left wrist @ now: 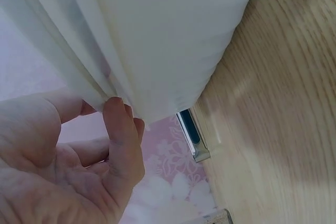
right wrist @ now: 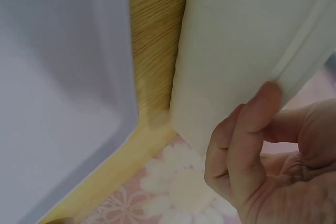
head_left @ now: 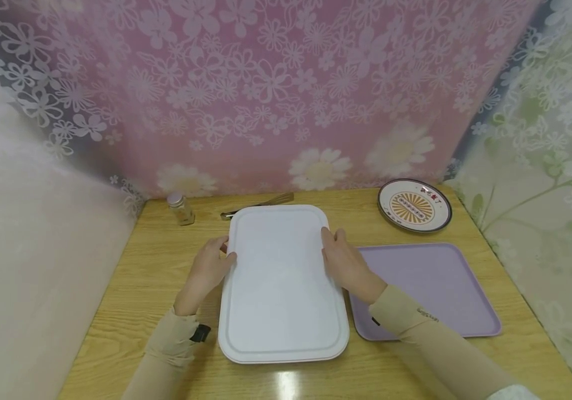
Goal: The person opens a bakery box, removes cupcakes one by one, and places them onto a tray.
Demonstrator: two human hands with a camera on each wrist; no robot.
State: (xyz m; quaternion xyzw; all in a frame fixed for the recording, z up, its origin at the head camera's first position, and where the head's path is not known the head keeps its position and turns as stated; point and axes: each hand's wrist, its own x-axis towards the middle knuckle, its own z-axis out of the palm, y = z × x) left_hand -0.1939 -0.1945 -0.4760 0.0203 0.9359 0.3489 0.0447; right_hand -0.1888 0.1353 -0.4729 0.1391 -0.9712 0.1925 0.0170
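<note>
A white rectangular box with a flat lid (head_left: pixel 286 283) stands mid-table, its lid facing up in the head view. My left hand (head_left: pixel 209 265) pinches the lid's left edge, thumb near the top and fingers curled beneath the rim. On the opposite edge, my right hand (head_left: pixel 348 261) pinches the rim in the same way. Both wrist views show the box's side wall (left wrist: pixel 173 35) below the fingers, close down to the wood. Fingertips (right wrist: pixel 270 95) of the right hand sit right at the lid's edge. The inside of the box is hidden.
A purple tray (head_left: pixel 426 289) lies to the right, partly under my right forearm. Behind it is a patterned plate (head_left: pixel 414 205). A small capped jar (head_left: pixel 181 209) stands at the back left, and tongs (head_left: pixel 261 205) lie behind the box. Floral walls enclose the wooden table (head_left: pixel 141 311).
</note>
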